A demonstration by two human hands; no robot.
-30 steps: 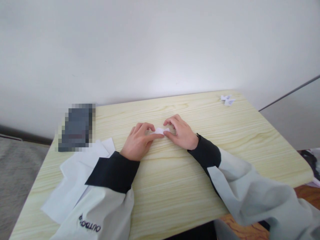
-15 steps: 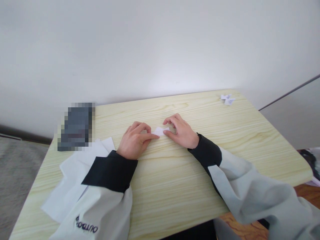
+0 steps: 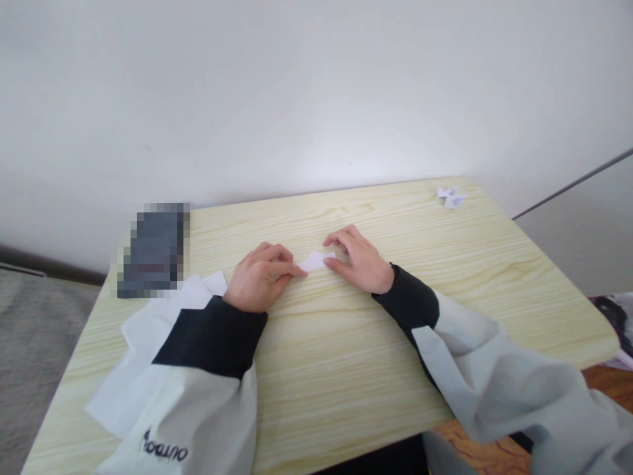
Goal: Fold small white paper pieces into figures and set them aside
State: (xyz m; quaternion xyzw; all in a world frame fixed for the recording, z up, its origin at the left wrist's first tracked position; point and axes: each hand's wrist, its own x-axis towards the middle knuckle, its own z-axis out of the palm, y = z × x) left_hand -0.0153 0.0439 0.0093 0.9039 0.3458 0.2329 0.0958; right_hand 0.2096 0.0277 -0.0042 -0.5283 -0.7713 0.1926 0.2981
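A small folded piece of white paper (image 3: 314, 260) lies flat near the middle of the table, a low peak along its upper edge. At its left end is my left hand (image 3: 261, 277), with the fingers pressed together and the thumb and index finger on the paper. My right hand (image 3: 361, 260) rests at the other end, its thumb holding the paper down while the curled fingers arch above it. The fingers cover both ends of the paper.
Loose white sheets (image 3: 131, 369) overlap at the left, partly under my left sleeve. Behind them lies a dark, pixelated flat object (image 3: 153, 254). Small folded paper pieces (image 3: 451, 198) sit at the far right corner of the wooden table (image 3: 336, 369). A white wall (image 3: 316, 99) borders the back edge.
My left hand has slid a little to the left along the folded paper, uncovering more of it. The right hand stays in nearly the same place.
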